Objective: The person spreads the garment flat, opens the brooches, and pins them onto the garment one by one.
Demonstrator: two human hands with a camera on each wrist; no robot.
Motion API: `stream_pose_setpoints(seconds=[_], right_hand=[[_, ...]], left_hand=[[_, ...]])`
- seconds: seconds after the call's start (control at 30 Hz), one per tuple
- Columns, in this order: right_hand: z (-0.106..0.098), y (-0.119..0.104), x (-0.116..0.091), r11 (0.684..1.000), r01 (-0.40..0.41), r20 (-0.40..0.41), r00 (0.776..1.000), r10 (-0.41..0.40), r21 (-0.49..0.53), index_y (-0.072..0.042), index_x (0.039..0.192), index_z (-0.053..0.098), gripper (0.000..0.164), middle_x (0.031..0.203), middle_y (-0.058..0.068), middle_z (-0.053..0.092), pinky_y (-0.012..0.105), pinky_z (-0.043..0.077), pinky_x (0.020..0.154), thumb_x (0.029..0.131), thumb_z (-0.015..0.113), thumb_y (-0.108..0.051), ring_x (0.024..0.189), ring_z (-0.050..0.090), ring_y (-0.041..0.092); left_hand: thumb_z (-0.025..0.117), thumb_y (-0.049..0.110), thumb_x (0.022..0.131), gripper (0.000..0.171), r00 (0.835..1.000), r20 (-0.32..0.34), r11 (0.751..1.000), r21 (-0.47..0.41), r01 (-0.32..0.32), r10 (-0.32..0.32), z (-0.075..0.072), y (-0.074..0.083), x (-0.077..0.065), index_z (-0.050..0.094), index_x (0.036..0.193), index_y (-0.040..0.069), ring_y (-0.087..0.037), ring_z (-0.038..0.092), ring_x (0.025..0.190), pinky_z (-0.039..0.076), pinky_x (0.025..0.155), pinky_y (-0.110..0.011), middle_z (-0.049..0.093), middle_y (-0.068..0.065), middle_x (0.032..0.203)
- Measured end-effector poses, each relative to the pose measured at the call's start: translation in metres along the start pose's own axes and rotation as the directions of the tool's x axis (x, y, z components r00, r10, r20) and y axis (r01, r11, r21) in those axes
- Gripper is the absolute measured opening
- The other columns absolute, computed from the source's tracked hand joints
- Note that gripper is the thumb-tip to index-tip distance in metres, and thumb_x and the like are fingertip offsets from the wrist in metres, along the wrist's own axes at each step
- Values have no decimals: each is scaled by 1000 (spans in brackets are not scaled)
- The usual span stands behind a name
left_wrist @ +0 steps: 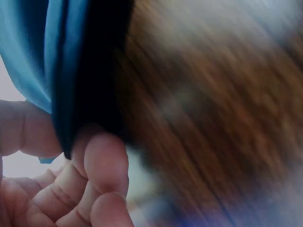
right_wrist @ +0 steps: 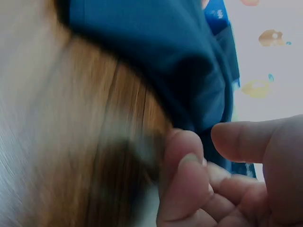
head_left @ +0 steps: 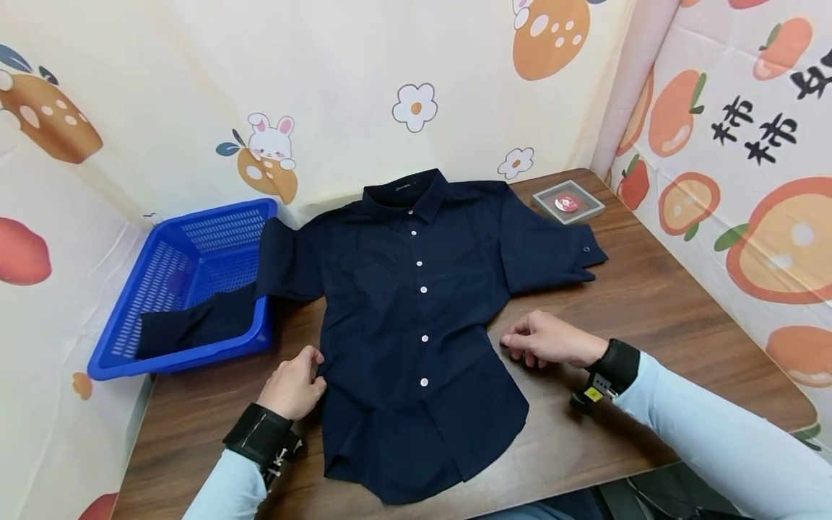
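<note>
A dark blue buttoned shirt (head_left: 383, 310) is laid front upward on a wooden table (head_left: 663, 310), its collar directed away from the person. One side edge is pinched between the thumb and fingers of the left hand (head_left: 294, 381); the opposite edge is pinched by the right hand (head_left: 549, 339). The near-left sleeve (head_left: 289, 263) is draped over the rim of a blue basket (head_left: 188, 363), in which dark cloth (head_left: 198, 328) is seen; whether the two are joined cannot be told. A small square case (head_left: 568, 203) is placed just beside the other sleeve (head_left: 542, 253).
</note>
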State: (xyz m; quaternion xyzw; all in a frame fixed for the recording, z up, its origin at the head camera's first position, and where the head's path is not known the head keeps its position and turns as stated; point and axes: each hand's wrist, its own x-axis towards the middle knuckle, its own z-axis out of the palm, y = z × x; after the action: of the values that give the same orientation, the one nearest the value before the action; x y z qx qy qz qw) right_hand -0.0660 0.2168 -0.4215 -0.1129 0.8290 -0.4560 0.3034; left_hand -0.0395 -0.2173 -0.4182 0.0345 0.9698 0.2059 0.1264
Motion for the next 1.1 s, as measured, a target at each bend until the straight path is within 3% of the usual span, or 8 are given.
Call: stream_pose_setpoints(seconds=[0.2, 0.4, 0.53, 0.8, 0.97, 1.1], right_hand=[[-8, -1, 22, 994, -55, -45, 997, 60, 95, 2, 99, 65, 26, 74, 11, 62, 32, 51, 50, 97, 58, -23, 56, 58, 18], [-6, -9, 46, 990, -100, -95, 989, 110, 101, -1, 88, 65, 35, 74, 9, 64, 29, 50, 49, 96, 59, -34, 54, 59, 16], [-3, -13, 56, 986, -98, -136, 984, 116, 136, -3, 80, 63, 30, 72, 7, 63, 26, 47, 46, 96, 59, -29, 51, 57, 15], [-11, -17, 45, 988, -63, -190, 978, 90, 143, -3, 73, 55, 25, 73, 11, 63, 30, 49, 48, 93, 54, -17, 54, 59, 19], [-15, -10, 31, 973, -84, -139, 983, 116, 214, 4, 85, 56, 26, 91, 18, 66, 34, 53, 55, 97, 52, -18, 65, 66, 23], [-16, -3, 26, 966, -71, -128, 986, 106, 247, 6, 98, 54, 20, 98, 19, 62, 38, 55, 62, 97, 49, -13, 76, 66, 25]], left_hand=[[67, 5, 76, 26, 999, 45, 999, 46, -2, -1, 1, -1, 2, 59, 101, 9, -17, 47, 57, 37, 53, -31, 50, 0, 67], [69, 17, 83, 10, 1000, 2, 996, 86, -26, 26, 1, 0, 4, 60, 84, 13, -16, 48, 57, 37, 52, -31, 50, 1, 63], [69, 22, 88, 20, 999, -30, 994, 105, -27, 30, 1, 1, 8, 58, 73, 14, -16, 48, 56, 37, 52, -31, 49, 1, 61], [60, 10, 88, 16, 1000, -13, 991, 132, -21, 23, -1, -4, 7, 53, 73, 12, -18, 48, 57, 37, 52, -33, 49, -1, 64], [64, 5, 78, 12, 1000, -15, 991, 136, -7, 9, -5, -7, 6, 54, 79, 11, -20, 49, 58, 38, 53, -35, 52, -3, 66], [65, 4, 72, 21, 998, -62, 987, 159, -5, 15, -6, -5, 10, 56, 90, 7, -24, 54, 65, 46, 58, -42, 58, -7, 77]])
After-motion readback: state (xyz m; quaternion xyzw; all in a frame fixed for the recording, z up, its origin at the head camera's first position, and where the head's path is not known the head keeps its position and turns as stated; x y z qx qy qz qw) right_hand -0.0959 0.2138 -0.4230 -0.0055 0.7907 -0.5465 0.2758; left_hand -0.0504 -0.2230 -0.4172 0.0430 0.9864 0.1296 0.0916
